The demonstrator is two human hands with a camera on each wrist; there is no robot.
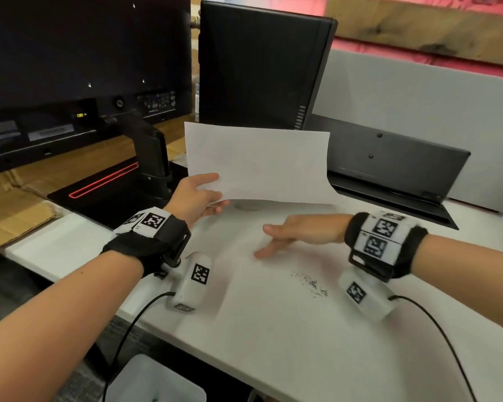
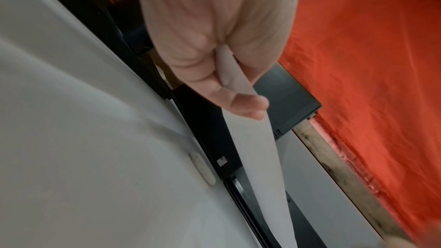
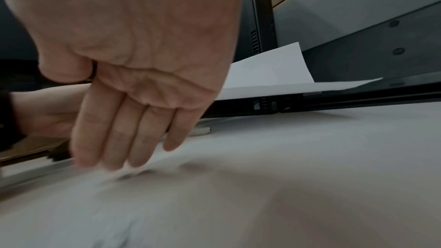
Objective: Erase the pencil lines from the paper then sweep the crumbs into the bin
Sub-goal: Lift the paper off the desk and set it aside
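My left hand [image 1: 204, 195] pinches the near left corner of a white sheet of paper [image 1: 259, 163], holding it lifted and tilted above the white desk [image 1: 273, 329]; the left wrist view shows the paper [image 2: 257, 148] edge-on between thumb and fingers. My right hand [image 1: 291, 236] is flat with straight fingers [image 3: 112, 139], edge down on the desk, holding nothing. A scatter of dark eraser crumbs [image 1: 311, 282] lies on the desk just nearer than that hand. A white eraser [image 1: 247, 206] lies on the desk under the paper's front edge, seen too as an eraser [image 2: 203, 169]. A pale bin [image 1: 154, 381] stands below the desk's front edge.
A black monitor [image 1: 79, 68] on a stand [image 1: 154, 158] fills the back left. A black computer tower [image 1: 262, 68] stands behind the paper, and a flat black device [image 1: 389, 169] lies at the back right. Cables [image 1: 436, 323] trail from both wrist cameras.
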